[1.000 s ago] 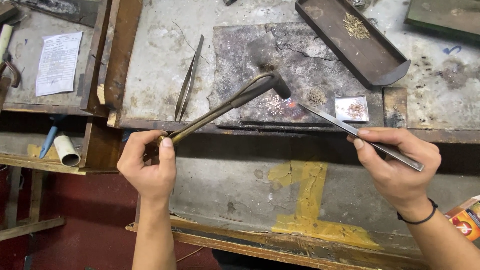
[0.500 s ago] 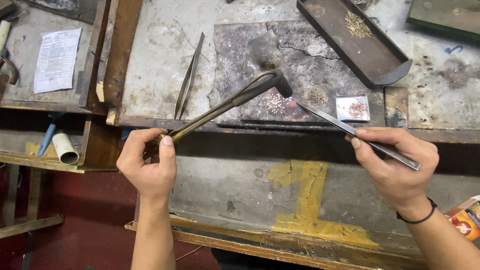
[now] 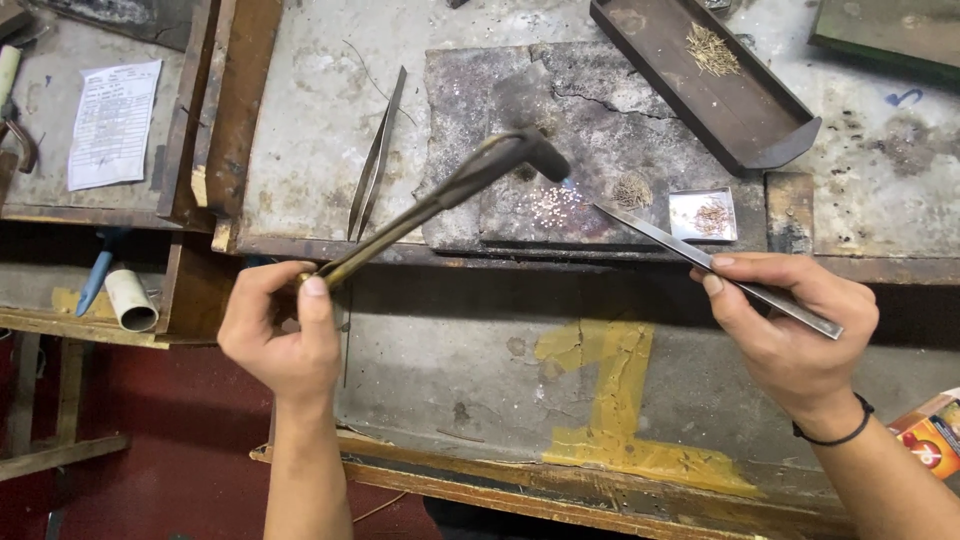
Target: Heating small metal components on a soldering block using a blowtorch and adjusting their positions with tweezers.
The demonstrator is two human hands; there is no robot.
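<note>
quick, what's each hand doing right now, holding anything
Left hand: closed around the handle of the torch.
Right hand: closed on the long tweezers, tips near the small pieces.

The workbench [image 3: 320, 110] is a worn, stained grey surface with a dark, scuffed front edge. Left of the workbench, a rust-coloured wooden divider [image 3: 235, 100] runs upright, and beyond it lies a lower shelf [image 3: 60, 200]. Below the workbench front, a grey panel [image 3: 440, 350] carries a patch of yellow paint [image 3: 600, 370]. Beneath and left of the workbench, the floor [image 3: 170, 440] is dark red. Light is even, without hard shadows.
</note>
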